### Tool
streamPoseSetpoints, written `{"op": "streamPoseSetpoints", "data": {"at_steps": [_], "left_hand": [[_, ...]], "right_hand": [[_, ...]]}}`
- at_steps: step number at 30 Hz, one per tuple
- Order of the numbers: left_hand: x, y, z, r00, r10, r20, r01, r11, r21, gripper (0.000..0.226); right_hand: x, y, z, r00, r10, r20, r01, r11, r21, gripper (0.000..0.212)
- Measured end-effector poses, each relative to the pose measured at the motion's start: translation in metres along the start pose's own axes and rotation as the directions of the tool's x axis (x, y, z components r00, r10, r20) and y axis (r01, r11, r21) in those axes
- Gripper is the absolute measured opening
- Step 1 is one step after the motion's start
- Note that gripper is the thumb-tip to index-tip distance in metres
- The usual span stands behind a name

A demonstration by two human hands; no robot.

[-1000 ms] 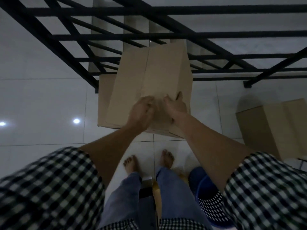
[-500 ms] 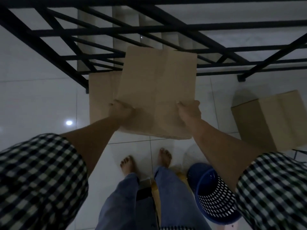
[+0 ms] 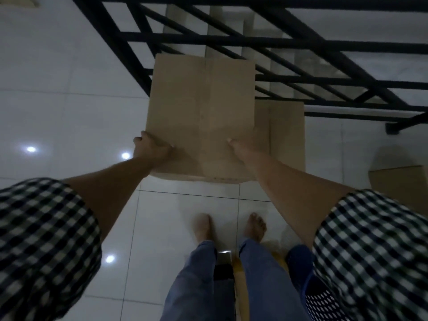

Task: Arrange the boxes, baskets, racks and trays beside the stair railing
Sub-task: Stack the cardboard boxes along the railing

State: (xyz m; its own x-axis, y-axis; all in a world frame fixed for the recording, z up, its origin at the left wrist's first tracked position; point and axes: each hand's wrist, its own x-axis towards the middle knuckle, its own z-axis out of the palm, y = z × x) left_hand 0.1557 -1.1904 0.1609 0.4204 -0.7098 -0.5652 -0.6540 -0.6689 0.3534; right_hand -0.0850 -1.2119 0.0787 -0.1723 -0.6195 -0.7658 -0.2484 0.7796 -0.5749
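I have both hands on the box (image 3: 201, 117), carried top-up just in front of the railing (image 3: 231, 40). My left hand (image 3: 151, 150) wraps the near left corner, fingers curled over the edge. My right hand (image 3: 240, 147) clasps the near edge toward the right, thumb on top. From here the box's far edge overlaps the railing's lower bars, and I cannot tell whether it touches them. A second box (image 3: 286, 135) stands on the floor (image 3: 69, 112) at the foot of the railing, partly hidden behind the carried one's right side. A third box (image 3: 398, 184) sits to the right of the railing's end post, cut by the frame edge. Well back from the railing, a blue basket (image 3: 308, 281) is partly in view.
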Motion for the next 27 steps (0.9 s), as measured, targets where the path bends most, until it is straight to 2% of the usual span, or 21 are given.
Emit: {"op": "streamPoseSetpoints", "data": {"at_steps": [3, 6, 8, 9, 11, 12, 14, 17, 20, 25, 27], "left_hand": [[0.021, -0.018, -0.002, 0.995, 0.030, 0.092, -0.032, 0.999, 0.013, 0.087], [0.033, -0.031, -0.002, 0.986, 0.065, 0.155, -0.055, 0.996, -0.073, 0.095], [0.034, -0.040, 0.000, 0.982, -0.002, 0.189, 0.039, 0.981, -0.192, 0.104], [0.032, -0.044, 0.002, 0.974, -0.081, 0.210, 0.132, 0.961, -0.241, 0.103], [0.026, -0.050, 0.011, 0.937, -0.218, 0.274, 0.308, 0.884, -0.352, 0.090], [0.023, -0.052, 0.016, 0.930, -0.231, 0.285, 0.335, 0.851, -0.405, 0.085], [0.024, -0.051, 0.024, 0.956, -0.193, 0.223, 0.277, 0.848, -0.451, 0.077], [0.033, -0.046, 0.025, 0.976, -0.154, 0.156, 0.209, 0.869, -0.448, 0.073], [0.041, -0.042, 0.022, 0.971, -0.165, 0.175, 0.227, 0.868, -0.441, 0.074], [0.042, -0.042, 0.021, 0.965, -0.180, 0.192, 0.243, 0.888, -0.389, 0.075], [0.038, -0.040, 0.019, 0.955, -0.207, 0.211, 0.270, 0.900, -0.343, 0.078]], "right_hand": [[0.007, -0.006, 0.012, 0.999, -0.031, -0.011, 0.030, 0.998, -0.057, 0.099], [0.000, -0.010, 0.009, 0.998, -0.055, -0.023, 0.053, 0.995, -0.079, 0.093], [-0.008, -0.008, 0.005, 0.998, -0.044, -0.048, 0.041, 0.998, -0.056, 0.098], [-0.016, -0.007, 0.005, 0.999, 0.005, -0.034, -0.006, 0.999, -0.038, 0.099], [-0.035, -0.004, 0.003, 0.980, 0.194, 0.047, -0.195, 0.981, 0.018, 0.094], [-0.043, -0.003, 0.003, 0.962, 0.260, 0.080, -0.265, 0.962, 0.058, 0.092], [-0.048, -0.003, 0.003, 0.956, 0.281, 0.084, -0.290, 0.950, 0.118, 0.090], [-0.043, -0.006, 0.005, 0.966, 0.260, -0.004, -0.256, 0.955, 0.148, 0.088], [-0.035, -0.003, 0.008, 0.978, 0.204, -0.033, -0.196, 0.968, 0.158, 0.087], [-0.028, 0.000, 0.014, 0.984, 0.168, -0.064, -0.157, 0.977, 0.144, 0.097], [-0.028, 0.002, 0.014, 0.984, 0.153, -0.092, -0.140, 0.982, 0.127, 0.094]]}}
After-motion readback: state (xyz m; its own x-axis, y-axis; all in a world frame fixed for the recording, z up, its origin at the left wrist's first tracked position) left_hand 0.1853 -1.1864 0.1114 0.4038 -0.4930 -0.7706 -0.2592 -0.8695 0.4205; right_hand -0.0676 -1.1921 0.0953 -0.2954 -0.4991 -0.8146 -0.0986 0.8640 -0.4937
